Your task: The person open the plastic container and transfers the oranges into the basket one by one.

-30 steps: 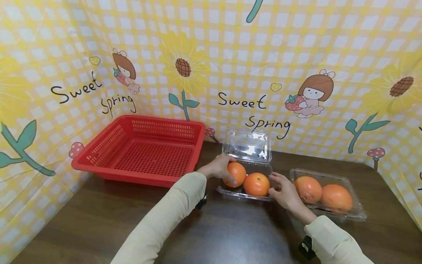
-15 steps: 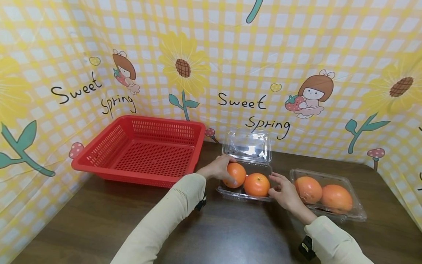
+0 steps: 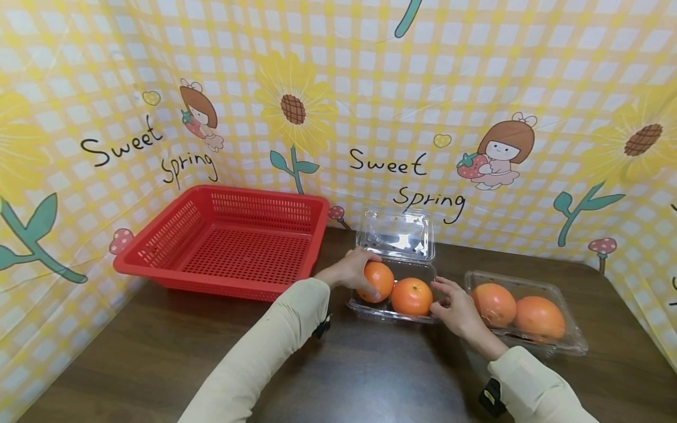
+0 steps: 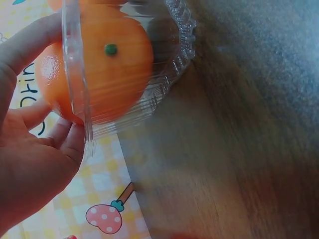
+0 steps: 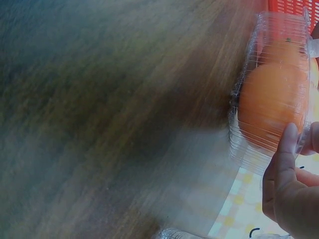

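Observation:
A clear plastic clamshell box [image 3: 388, 316] stands on the table with its lid [image 3: 395, 235] raised at the back. Two oranges sit side by side in its base. My left hand [image 3: 348, 270] grips the left orange [image 3: 381, 278], thumb on the near side and fingers behind. The left wrist view shows that orange [image 4: 119, 79] through the ribbed wall, its green stem end facing the camera. At the box's right end, my right hand [image 3: 459, 310] pinches the rim beside the right orange [image 3: 412, 295]. Fingertips of this hand [image 5: 294, 184] overlap the wall in the right wrist view.
Right of my right hand lies a second clear box [image 3: 573, 339], closed, with two oranges [image 3: 494, 302] inside. A red perforated basket [image 3: 211, 279] stands at the left. A yellow checked cloth [image 3: 391, 88] hangs behind the dark wooden table [image 3: 349, 376].

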`<act>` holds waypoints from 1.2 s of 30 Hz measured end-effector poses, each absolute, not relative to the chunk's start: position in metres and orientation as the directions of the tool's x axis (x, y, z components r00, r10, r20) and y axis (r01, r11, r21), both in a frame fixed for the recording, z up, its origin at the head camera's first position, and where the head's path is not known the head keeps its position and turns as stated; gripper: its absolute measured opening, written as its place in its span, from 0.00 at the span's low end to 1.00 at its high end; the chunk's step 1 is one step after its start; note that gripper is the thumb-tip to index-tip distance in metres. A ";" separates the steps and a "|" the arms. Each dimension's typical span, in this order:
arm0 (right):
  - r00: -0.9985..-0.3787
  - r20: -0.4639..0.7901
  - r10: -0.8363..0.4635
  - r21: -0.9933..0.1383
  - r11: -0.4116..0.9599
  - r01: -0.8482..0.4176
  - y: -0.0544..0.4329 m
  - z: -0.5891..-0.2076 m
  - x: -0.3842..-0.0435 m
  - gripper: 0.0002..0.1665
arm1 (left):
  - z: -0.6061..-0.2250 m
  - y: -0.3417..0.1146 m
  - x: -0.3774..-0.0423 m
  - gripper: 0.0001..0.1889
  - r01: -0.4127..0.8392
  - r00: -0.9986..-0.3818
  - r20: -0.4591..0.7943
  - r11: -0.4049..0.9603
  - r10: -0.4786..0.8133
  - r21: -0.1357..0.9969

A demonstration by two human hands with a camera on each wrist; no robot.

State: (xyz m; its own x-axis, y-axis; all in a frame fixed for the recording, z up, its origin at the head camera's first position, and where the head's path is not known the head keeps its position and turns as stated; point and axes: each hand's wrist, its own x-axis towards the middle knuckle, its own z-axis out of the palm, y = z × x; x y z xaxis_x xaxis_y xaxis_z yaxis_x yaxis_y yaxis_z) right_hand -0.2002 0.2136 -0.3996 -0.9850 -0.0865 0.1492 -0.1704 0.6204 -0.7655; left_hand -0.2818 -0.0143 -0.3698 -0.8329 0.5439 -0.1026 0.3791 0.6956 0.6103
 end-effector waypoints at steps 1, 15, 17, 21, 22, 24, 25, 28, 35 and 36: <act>-0.985 0.148 -0.086 -0.765 0.621 -0.169 0.214 -0.399 -0.200 0.28 | -0.370 -0.014 -0.282 0.39 0.379 -0.833 -0.102 0.695 0.543 0.611; -0.984 0.153 -0.096 -0.761 0.623 -0.179 0.214 -0.397 -0.200 0.28 | -0.368 -0.016 -0.280 0.39 0.411 -0.826 -0.047 0.658 0.561 0.631; -0.984 0.152 -0.096 -0.760 0.625 -0.179 0.214 -0.397 -0.200 0.27 | -0.367 -0.016 -0.281 0.39 0.413 -0.827 -0.044 0.659 0.561 0.629; -0.984 0.151 -0.099 -0.757 0.629 -0.179 0.214 -0.396 -0.199 0.27 | -0.366 -0.016 -0.281 0.39 0.424 -0.824 -0.033 0.655 0.565 0.625; -0.984 0.150 -0.099 -0.759 0.626 -0.179 0.214 -0.396 -0.199 0.27 | -0.366 -0.016 -0.281 0.39 0.425 -0.824 -0.030 0.652 0.566 0.628; -0.984 0.149 -0.098 -0.762 0.622 -0.178 0.214 -0.397 -0.199 0.27 | -0.365 -0.016 -0.281 0.39 0.427 -0.823 -0.022 0.643 0.568 0.636; -0.984 0.149 -0.098 -0.764 0.620 -0.177 0.214 -0.397 -0.200 0.27 | -0.364 -0.016 -0.281 0.39 0.426 -0.823 -0.020 0.639 0.568 0.641; -0.984 0.150 -0.098 -0.763 0.622 -0.178 0.214 -0.397 -0.200 0.27 | -0.362 -0.016 -0.280 0.39 0.433 -0.818 -0.010 0.627 0.575 0.648; -0.985 0.144 -0.100 -0.757 0.629 -0.175 0.214 -0.398 -0.199 0.27 | -0.360 -0.016 -0.280 0.38 0.446 -0.815 0.006 0.621 0.580 0.644; -0.984 0.144 -0.100 -0.757 0.629 -0.175 0.214 -0.398 -0.199 0.27 | -0.359 -0.017 -0.280 0.38 0.446 -0.815 0.007 0.619 0.580 0.647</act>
State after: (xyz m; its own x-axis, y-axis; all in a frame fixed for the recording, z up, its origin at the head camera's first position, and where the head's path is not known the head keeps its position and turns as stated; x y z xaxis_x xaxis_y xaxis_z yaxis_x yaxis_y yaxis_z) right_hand -0.1994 0.2143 -0.3978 -0.9845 -0.1004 0.1440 -0.1749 0.6294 -0.7571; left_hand -0.2799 -0.0166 -0.3591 -0.8148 0.5797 0.0070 0.4456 0.6186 0.6471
